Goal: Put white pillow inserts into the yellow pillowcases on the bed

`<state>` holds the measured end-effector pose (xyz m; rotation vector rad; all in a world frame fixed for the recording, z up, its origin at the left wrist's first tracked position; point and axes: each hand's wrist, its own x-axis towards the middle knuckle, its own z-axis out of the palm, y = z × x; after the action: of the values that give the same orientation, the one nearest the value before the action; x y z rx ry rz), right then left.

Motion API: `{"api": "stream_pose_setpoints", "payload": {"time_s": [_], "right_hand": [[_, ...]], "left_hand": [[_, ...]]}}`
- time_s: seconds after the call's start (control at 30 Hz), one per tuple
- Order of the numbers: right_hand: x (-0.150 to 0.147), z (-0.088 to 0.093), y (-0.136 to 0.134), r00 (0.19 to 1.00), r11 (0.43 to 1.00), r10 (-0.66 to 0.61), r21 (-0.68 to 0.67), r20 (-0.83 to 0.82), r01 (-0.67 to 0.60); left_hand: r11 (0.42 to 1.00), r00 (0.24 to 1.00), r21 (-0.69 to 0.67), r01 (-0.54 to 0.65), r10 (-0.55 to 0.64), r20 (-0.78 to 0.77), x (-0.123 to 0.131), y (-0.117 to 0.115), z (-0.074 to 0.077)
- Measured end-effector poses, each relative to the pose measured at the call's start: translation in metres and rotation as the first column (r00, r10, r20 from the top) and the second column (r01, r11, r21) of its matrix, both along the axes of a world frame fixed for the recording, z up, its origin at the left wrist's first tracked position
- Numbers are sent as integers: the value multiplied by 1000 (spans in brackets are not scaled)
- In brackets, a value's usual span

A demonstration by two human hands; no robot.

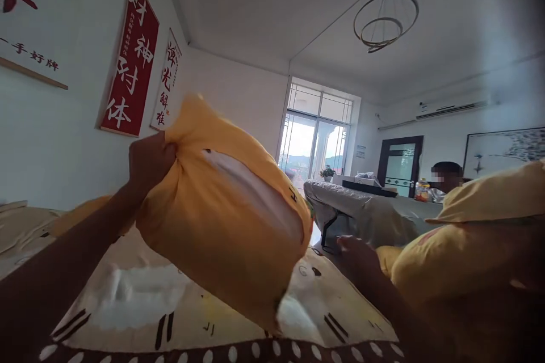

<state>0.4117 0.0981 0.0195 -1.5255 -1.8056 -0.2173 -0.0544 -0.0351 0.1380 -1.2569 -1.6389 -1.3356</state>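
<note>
A yellow pillow [213, 221] hangs tilted in the air in front of me. Through a long slit in its cover shows a white inner [251, 190]. My left hand [151, 159] is closed around a bunched upper corner of the cover. To the right of the pillow, apart from it, my right hand [360, 255] has its fingers loosely bent and holds nothing that I can see. Under the pillow spreads a cream bed sheet [238, 317] with printed faces and a brown, white-dotted border.
Close by on the right is a large yellow plush-like thing [443, 261]. Beyond it stands a covered table [361, 198] with boxes and a jar, and a person [447, 173] behind. Wall scrolls [131, 57] hang on the left; a ring lamp [385, 20] hangs overhead.
</note>
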Motion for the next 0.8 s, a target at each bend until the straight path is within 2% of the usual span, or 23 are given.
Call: {"api": "stream_pose_setpoints", "payload": {"time_s": [0.03, 0.07, 0.1, 0.13, 0.17, 0.23, 0.3, 0.37, 0.47, 0.53, 0.6, 0.67, 0.73, 0.77, 0.8], "right_hand": [[-4, 17, -5, 999, 991, -50, 127, -8, 50], [-10, 32, -14, 996, 958, -89, 272, -17, 90], [-18, 45, -25, 995, 897, -94, 432, -19, 93], [-28, 55, -36, 999, 829, -48, 558, 25, 26], [-40, 59, -45, 990, 797, 3, 598, 140, -87], [-66, 56, -51, 915, 810, 89, 506, 393, -296], [-87, 39, -40, 812, 862, 148, 328, 564, -385], [-99, 18, -18, 751, 895, 190, 203, 632, -398], [-101, 5, 4, 772, 897, 268, 142, 577, -418], [-101, 13, -2, 803, 860, 367, 158, 469, -485], [-104, 28, -26, 760, 784, 531, 122, 375, -609], [-110, 46, -60, 620, 668, 709, -38, 336, -743], [-115, 61, -92, 464, 554, 817, -243, 343, -796], [-117, 65, -104, 424, 531, 835, -311, 351, -788], [-119, 67, -113, 419, 538, 832, -342, 363, -771]], "left_hand": [[998, 996, 48, -33, 37, -79, 14, -5, 13], [997, 985, 72, -39, 50, -163, 29, -7, 19], [998, 961, 51, -22, 35, -273, 46, -5, 19], [1000, 914, -17, 2, -9, -406, 62, 2, 13], [993, 839, -112, 21, -79, -538, 77, 12, 2], [957, 629, -291, 8, -231, -742, 99, 36, -28], [947, 476, -321, -1, -282, -833, 109, 53, -55], [972, 428, -234, 18, -219, -877, 109, 52, -72], [992, 396, -127, 21, -125, -910, 98, 20, -83], [988, 374, -144, 62, -157, -914, 88, -8, -93], [973, 377, -186, 136, -224, -899, 80, -30, -106], [965, 383, -204, 163, -253, -888, 76, -42, -118], [966, 382, -215, 140, -253, -889, 75, -45, -122], [969, 384, -213, 126, -245, -890, 76, -44, -121], [970, 392, -216, 115, -244, -887, 76, -43, -119]]}}
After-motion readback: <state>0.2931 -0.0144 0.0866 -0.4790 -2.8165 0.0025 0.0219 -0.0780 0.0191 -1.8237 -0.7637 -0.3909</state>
